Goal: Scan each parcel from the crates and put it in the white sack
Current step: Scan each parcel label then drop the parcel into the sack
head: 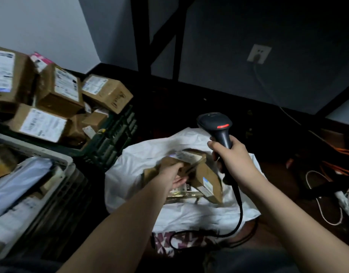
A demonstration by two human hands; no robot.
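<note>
Dim floor held the white sack (130, 174); the left hand (174, 172) pinched a brown parcel (181, 163) over its mouth — best lowered flat. The right hand (231, 156) gripped the scanner (215, 123).

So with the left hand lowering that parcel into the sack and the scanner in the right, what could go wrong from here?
1. The scanner cable loops across the white sack; a dropped parcel could snag it.
2. The cardboard parcel in the left hand is blurred, and the barcode scanner in the right hand points away, so a scan can't be confirmed.
3. Boxes heaped above the green crate rim may topple.
</note>
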